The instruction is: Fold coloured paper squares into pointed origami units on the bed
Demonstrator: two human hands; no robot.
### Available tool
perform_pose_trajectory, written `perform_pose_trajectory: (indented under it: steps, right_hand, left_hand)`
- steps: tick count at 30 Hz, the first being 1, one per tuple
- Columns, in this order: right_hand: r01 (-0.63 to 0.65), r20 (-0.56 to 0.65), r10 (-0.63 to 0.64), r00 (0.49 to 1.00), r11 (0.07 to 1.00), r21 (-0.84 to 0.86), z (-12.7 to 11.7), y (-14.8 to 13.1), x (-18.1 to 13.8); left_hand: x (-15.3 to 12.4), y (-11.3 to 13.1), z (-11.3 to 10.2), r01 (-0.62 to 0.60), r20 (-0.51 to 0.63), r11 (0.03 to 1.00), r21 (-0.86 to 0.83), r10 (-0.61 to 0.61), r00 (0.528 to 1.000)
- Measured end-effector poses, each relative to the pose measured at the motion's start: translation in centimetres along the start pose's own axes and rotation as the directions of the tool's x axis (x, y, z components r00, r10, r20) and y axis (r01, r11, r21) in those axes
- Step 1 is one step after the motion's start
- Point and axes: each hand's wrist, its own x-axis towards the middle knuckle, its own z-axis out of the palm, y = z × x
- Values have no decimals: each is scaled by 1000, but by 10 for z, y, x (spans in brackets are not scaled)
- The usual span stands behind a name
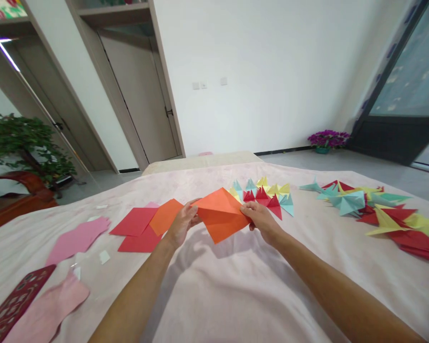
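An orange sheet of origami paper (223,214) is held up above the cloth, its corners pointing left, right, up and down, with a crease running across it. My left hand (184,220) pinches its left corner, and my right hand (261,218) pinches the right one. To the left of my left hand lie red paper squares (134,223) and another orange square (165,215). Just behind my right hand stand several small folded paper cranes (262,193) in red, yellow and light blue.
A pale pink cloth (214,305) covers the table. At left lie pink paper (78,239), a light pink cloth piece (52,309) and a dark red patterned phone-like case (19,300). More folded paper pieces (396,216) are heaped at right. A wooden chair (21,197) stands far left.
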Motion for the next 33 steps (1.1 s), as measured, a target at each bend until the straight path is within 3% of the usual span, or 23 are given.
perform_pose_trajectory:
  steps: [3, 6, 8, 9, 10, 12, 14, 16, 20, 24, 28, 31, 33]
  right_hand:
    - [-56, -38, 54, 998, 998, -34, 7, 5, -1]
    - [-126, -72, 119, 990, 986, -110, 14, 23, -3]
    - [-160, -98, 145, 985, 973, -168, 16, 37, -5]
    - [-169, -112, 150, 982, 967, -191, 16, 43, -6]
    - [-175, -123, 152, 981, 961, -212, 15, 48, -7]
    - [-182, -141, 150, 979, 952, -247, 14, 55, -7]
    - [-185, -149, 148, 978, 944, -274, 13, 60, -5]
    - [-184, -149, 144, 978, 937, -296, 13, 62, -2]
    - [-179, -135, 142, 981, 928, -325, 14, 65, 3]
    - [-185, -115, 154, 981, 923, -337, 14, 67, 8]
    - [-156, -66, 142, 988, 944, -292, 11, 64, 9]
    - [-121, -5, 122, 993, 976, -180, 8, 56, 8]
    - [-102, -1, 102, 995, 991, -90, 6, 49, 8]
  left_hand:
    - [0, -8, 11, 140, -71, 989, 43, -136, 988]
    - [0, -31, 14, 247, -239, 911, 330, -173, 956]
    - [-2, -46, 12, 263, -330, 831, 490, -102, 938]
    - [-3, -52, 11, 219, -344, 741, 635, 18, 939]
    - [-5, -56, 11, 148, -299, 639, 755, 135, 945]
    - [-10, -62, 13, -29, -88, 377, 926, 289, 953]
    - [-14, -66, 19, -190, 132, 187, 964, 282, 950]
    - [-18, -70, 26, -279, 256, 63, 958, 246, 935]
    - [-23, -77, 37, -310, 313, -49, 949, 244, 918]
    - [-23, -81, 39, -341, 346, -64, 938, 241, 907]
    - [-21, -84, 37, -324, 308, 36, 945, 227, 924]
    - [-13, -86, 30, -189, 114, 245, 951, 291, 950]
    - [-4, -84, 24, -42, -142, 503, 863, 322, 936]
